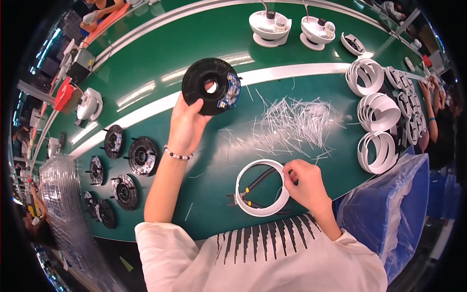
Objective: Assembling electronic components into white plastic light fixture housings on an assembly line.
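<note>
Upper centre, left hand (pixel 187 121) is gripping a black disc (pixel 197 73), any print on its circuit board (pixel 232 87) blurring; lower centre, right hand (pixel 307 182) is pinching a white ring (pixel 260 211).

Right of centre: loose heap of thin white plastic-like strips (pixel 299 124), scattered at edges. Top, right of middle: two white bowl-shaped housings (pixel 267 33) on round bases, side by side. Upper left: similar white housing (pixel 91 103); left of it, red object (pixel 63 94). Far left: clear ribbed plastic packaging (pixel 61 194). Lower right: blue bin (pixel 417 187), clear plastic film (pixel 389 207) over it.
</note>
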Demonstrator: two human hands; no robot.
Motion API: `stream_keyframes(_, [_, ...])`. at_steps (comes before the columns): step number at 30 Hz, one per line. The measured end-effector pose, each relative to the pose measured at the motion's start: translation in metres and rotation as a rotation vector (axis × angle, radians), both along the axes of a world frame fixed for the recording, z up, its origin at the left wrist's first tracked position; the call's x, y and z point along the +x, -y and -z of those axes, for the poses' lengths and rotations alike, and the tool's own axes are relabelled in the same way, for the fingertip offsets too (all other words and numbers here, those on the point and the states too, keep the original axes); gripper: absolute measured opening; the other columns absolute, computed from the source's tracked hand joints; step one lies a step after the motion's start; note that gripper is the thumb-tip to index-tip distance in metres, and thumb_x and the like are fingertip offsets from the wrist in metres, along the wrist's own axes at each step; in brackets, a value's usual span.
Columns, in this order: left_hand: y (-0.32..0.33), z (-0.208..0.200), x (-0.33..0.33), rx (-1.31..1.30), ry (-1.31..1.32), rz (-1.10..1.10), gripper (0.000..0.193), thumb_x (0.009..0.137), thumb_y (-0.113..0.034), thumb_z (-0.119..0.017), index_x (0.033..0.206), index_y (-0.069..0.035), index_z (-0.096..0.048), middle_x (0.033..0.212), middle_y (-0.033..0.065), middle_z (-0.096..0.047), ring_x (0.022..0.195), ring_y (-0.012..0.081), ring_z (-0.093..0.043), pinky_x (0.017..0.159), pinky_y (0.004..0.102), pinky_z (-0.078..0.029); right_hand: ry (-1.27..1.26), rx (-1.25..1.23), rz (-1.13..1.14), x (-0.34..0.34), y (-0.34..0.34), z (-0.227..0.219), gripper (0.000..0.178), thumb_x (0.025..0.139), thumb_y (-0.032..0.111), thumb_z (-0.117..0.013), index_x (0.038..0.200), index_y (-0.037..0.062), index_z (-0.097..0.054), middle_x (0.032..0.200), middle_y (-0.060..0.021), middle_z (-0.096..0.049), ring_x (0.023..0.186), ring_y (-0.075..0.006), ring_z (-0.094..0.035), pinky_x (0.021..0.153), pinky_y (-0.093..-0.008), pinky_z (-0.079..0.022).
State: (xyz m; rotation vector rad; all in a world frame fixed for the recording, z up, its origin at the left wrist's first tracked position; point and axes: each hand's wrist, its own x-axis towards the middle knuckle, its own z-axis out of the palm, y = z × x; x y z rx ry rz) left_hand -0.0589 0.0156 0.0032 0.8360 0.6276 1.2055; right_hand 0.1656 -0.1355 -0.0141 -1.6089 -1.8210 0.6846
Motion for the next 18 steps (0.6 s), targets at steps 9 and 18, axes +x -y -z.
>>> stream_keyframes(9, [0.013,0.012,0.016,-0.056,0.039,-0.057,0.056,0.071,0.016,-0.038,0.122,-0.005,-0.028,0.120,0.0107,-0.039,0.111,0.0237,-0.042,0.092,0.0396,-0.039,0.429,-0.108,-0.627,-0.030,-0.008,-0.039,0.102,0.041,0.033,-0.080,0.126,0.0073,-0.030,0.132,-0.0178,-0.022,0.121,-0.0402,-0.020,0.096,-0.0491,-0.023])
stream_keyframes(18, [0.037,0.033,0.035,-0.011,0.126,-0.121,0.064,0.071,0.014,-0.050,0.125,-0.011,-0.026,0.122,0.0041,-0.038,0.110,0.0175,-0.042,0.092,0.0313,-0.037,-0.109,0.156,-0.289,-0.017,-0.035,-0.023,0.102,0.047,0.034,-0.078,0.127,0.0010,-0.025,0.124,-0.0202,-0.028,0.118,-0.0341,-0.027,0.095,-0.0424,-0.025])
